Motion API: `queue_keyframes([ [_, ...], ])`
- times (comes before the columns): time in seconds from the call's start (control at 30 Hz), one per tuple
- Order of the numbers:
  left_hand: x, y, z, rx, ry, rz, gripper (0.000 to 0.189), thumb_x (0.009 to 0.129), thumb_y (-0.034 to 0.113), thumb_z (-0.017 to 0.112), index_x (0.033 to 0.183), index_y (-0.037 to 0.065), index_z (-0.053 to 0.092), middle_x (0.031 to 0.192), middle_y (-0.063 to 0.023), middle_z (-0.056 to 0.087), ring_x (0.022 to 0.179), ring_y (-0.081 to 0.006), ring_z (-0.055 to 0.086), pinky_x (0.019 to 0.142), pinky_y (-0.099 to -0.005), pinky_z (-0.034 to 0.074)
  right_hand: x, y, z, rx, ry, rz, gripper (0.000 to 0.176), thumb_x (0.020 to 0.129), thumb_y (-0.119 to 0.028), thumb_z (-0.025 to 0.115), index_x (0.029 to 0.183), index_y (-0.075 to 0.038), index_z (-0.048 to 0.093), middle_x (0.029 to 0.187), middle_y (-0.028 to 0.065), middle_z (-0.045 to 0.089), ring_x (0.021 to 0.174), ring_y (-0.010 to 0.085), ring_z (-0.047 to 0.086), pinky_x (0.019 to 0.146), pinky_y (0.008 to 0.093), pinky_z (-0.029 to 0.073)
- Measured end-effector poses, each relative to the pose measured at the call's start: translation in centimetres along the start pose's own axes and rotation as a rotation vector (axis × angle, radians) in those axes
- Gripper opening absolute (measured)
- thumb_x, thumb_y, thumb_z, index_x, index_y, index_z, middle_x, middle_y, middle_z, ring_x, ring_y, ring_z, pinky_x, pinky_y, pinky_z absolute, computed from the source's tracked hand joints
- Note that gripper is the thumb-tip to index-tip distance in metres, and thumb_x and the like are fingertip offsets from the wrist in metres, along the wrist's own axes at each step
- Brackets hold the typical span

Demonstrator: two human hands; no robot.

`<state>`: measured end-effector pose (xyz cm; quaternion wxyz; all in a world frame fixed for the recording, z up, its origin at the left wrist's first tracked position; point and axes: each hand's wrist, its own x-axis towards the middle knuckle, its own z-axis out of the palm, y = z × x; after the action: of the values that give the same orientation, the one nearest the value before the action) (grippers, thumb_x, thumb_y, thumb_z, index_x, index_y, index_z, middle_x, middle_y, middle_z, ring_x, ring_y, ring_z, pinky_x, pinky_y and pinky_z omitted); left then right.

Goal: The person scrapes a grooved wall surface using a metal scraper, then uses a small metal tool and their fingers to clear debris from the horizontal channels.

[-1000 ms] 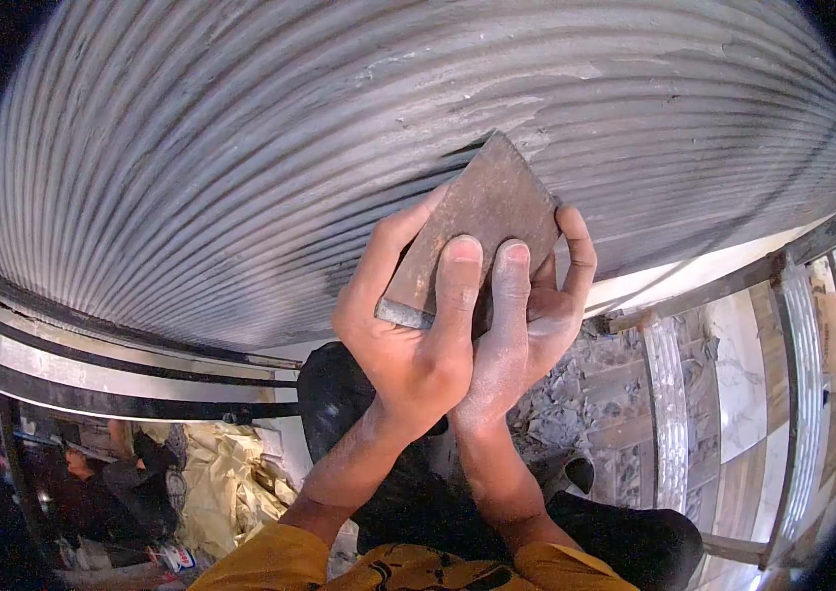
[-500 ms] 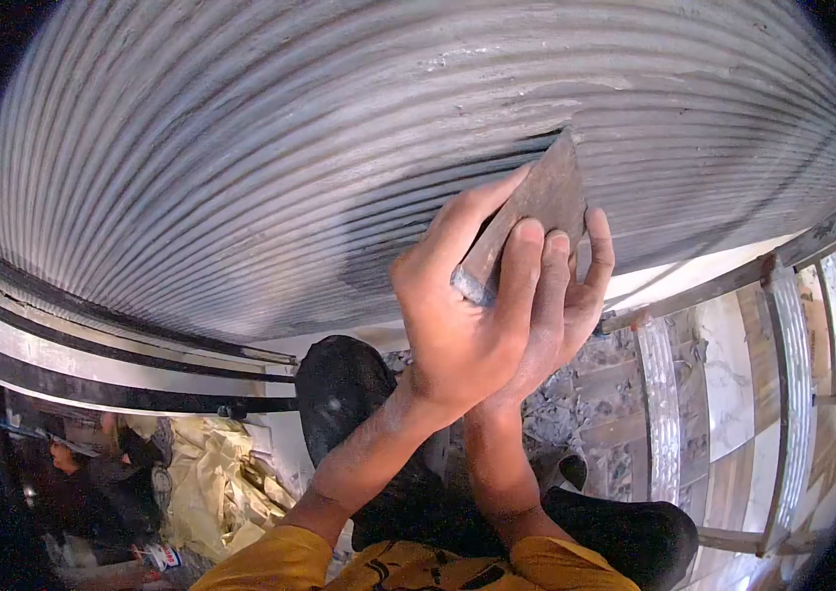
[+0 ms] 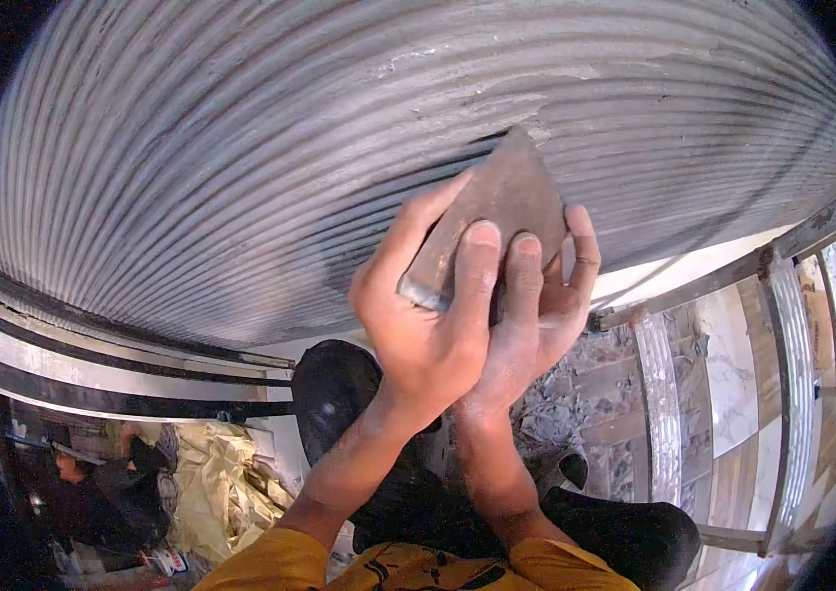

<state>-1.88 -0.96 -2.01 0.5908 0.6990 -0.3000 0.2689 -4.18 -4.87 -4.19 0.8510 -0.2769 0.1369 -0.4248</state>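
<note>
Both hands grip a flat grey-brown metal scraper plate (image 3: 507, 187), its pointed corner turned up against a grey ribbed panel (image 3: 270, 187). My left hand (image 3: 418, 325) is closed around the plate's left side, thumb pressed on its face and fingers behind it. Closed on the right side, my right hand (image 3: 541, 325) also lays its thumb on the face. A pale strip shows along the plate's lower left edge. Dark, sharper grooves and a patch of shadow lie on the panel beside the plate. Where the plate meets the panel is partly hidden.
A metal frame (image 3: 782, 394) with bars runs along the right, above tiled floor. Grey scrapings (image 3: 556, 419) lie on the floor below my hands. Crumpled gold sheeting (image 3: 221, 483) is at lower left, near another person (image 3: 108, 492). My dark-clothed knee (image 3: 334, 389) is close to the panel.
Both hands and the scraper plate have moved left along the ribbed panel. The plate's face is now turned more toward me. The grip stays the same.
</note>
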Motion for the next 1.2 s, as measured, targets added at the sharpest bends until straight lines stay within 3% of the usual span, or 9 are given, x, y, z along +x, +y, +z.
queue_keyframes([
  [0.6, 1.1, 1.0, -0.1, -0.117, -0.116, -0.094, 0.022, 0.090, 0.003, 0.058, 0.109, -0.008, 0.060, 0.089, -0.0133, 0.067, 0.086, -0.0098, 0.058, 0.075, -0.0271, 0.049, -0.3, -0.2, 0.2, -0.011, 0.017, -0.052, 0.049, 0.095, -0.006, 0.057, 0.137, 0.002, 0.032, 0.116, 0.0174, 0.060, 0.105, 0.0198, 0.057, 0.092, 0.0314, 0.045],
  [0.67, 1.1, 1.2, 0.0, -0.232, -0.112, -0.179, 0.021, 0.090, 0.006, 0.061, 0.106, -0.007, 0.062, 0.096, -0.0068, 0.067, 0.088, -0.0099, 0.058, 0.077, -0.0256, 0.049, -0.4, 0.1, -0.1, -0.031, 0.010, -0.075, 0.050, 0.095, -0.007, 0.057, 0.138, 0.002, 0.032, 0.117, 0.0181, 0.059, 0.106, 0.0202, 0.057, 0.093, 0.0319, 0.045],
  [0.8, 1.5, 1.0, 0.1, -0.200, -0.156, -0.189, 0.020, 0.089, 0.006, 0.060, 0.103, -0.008, 0.062, 0.091, -0.0068, 0.068, 0.086, -0.0095, 0.059, 0.076, -0.0256, 0.049, -0.5, 0.1, -0.2, -0.046, -0.015, -0.084, 0.051, 0.096, -0.010, 0.057, 0.139, 0.002, 0.032, 0.124, 0.0195, 0.056, 0.109, 0.0223, 0.055, 0.095, 0.0338, 0.044],
  [0.87, 1.3, 0.5, 1.1, -0.205, -0.145, -0.127, 0.020, 0.089, 0.006, 0.060, 0.103, -0.007, 0.062, 0.090, -0.0092, 0.069, 0.086, -0.0097, 0.059, 0.076, -0.0269, 0.050, -0.2, -0.5, -0.5, -0.232, -0.025, -0.157, 0.050, 0.096, -0.012, 0.056, 0.139, 0.001, 0.034, 0.128, 0.0193, 0.052, 0.111, 0.0236, 0.054, 0.096, 0.0351, 0.044],
  [0.9, 1.0, 0.7, 1.5, -0.161, -0.128, -0.118, 0.020, 0.089, 0.006, 0.060, 0.104, -0.007, 0.063, 0.090, -0.0102, 0.069, 0.086, -0.0101, 0.059, 0.076, -0.0277, 0.050, 0.1, -0.5, -0.9, -0.468, -0.084, -0.296, 0.047, 0.095, -0.011, 0.055, 0.138, 0.000, 0.037, 0.130, 0.0201, 0.050, 0.111, 0.0242, 0.053, 0.096, 0.0356, 0.044],
  [0.93, 0.8, 0.8, 1.8, -0.117, -0.112, -0.111, 0.020, 0.089, 0.006, 0.060, 0.104, -0.006, 0.063, 0.089, -0.0111, 0.069, 0.086, -0.0105, 0.060, 0.076, -0.0284, 0.050, 0.4, -0.8, -1.3, -0.474, -0.082, -0.307, 0.047, 0.095, -0.011, 0.055, 0.138, 0.000, 0.037, 0.130, 0.0201, 0.050, 0.111, 0.0242, 0.053, 0.096, 0.0356, 0.044],
  [1.0, 0.1, 1.1, 1.9, -0.120, -0.129, -0.144, 0.021, 0.089, 0.007, 0.061, 0.105, -0.006, 0.063, 0.089, -0.0124, 0.070, 0.086, -0.0107, 0.060, 0.077, -0.0292, 0.050, 0.8, -1.6, -1.6, -0.129, 0.027, -0.094, 0.044, 0.094, -0.008, 0.054, 0.135, -0.001, 0.041, 0.125, 0.0198, 0.053, 0.110, 0.0242, 0.054, 0.095, 0.0350, 0.045],
  [1.13, -1.4, 0.3, 1.6, -0.121, -0.079, -0.068, 0.024, 0.089, 0.011, 0.064, 0.107, -0.005, 0.062, 0.091, -0.0108, 0.069, 0.087, -0.0104, 0.060, 0.077, -0.0286, 0.050, 1.4, -2.5, -2.2, -0.136, 0.061, -0.118, 0.042, 0.092, -0.006, 0.056, 0.132, -0.001, 0.043, 0.116, 0.0172, 0.058, 0.103, 0.0223, 0.057, 0.092, 0.0328, 0.046],
  [1.2, -1.5, -0.1, 0.9, -0.164, -0.091, -0.050, 0.026, 0.089, 0.009, 0.061, 0.111, -0.006, 0.060, 0.090, -0.0178, 0.069, 0.078, -0.0180, 0.067, 0.069, -0.0315, 0.052, 2.1, -3.2, -2.7, -0.125, -0.051, -0.093, 0.043, 0.090, -0.004, 0.058, 0.131, -0.001, 0.044, 0.108, 0.0141, 0.062, 0.095, 0.0195, 0.059, 0.088, 0.0301, 0.047],
])
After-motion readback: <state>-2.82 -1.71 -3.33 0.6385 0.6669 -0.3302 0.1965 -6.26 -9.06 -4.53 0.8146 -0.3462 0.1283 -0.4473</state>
